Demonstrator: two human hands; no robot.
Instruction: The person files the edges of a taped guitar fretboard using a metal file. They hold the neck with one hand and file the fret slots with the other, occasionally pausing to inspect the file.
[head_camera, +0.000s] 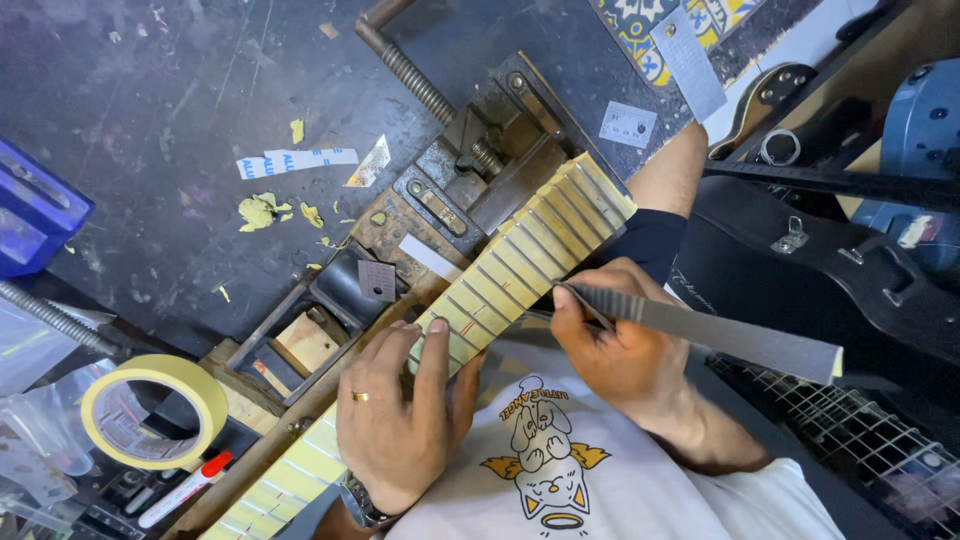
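My right hand (620, 350) is clenched round the near end of a flat metal file (720, 335), thumb and fingers (580, 312) pinching it just where its tip meets the edge of the taped guitar neck (520, 265). From those fingers the file's long axis runs outward to my right, well off the neck, while the neck itself runs crosswise to it, slanting from lower left up to upper right. So the file lies nearly square across the neck, its tip touching the near edge.

My left hand (405, 420) rests flat on the neck, just beside the file tip, fingers spread and pressing down, grasping nothing. The right hand is the one nearer the contact point.

Beyond my left fingers the neck is clamped in a rusty vise (480, 165) on the dark bench (170, 120). Further left sits a roll of masking tape (155, 410), with a red-capped marker (185, 490) below it, and torn tape scraps (262, 210) lie scattered past the vise.
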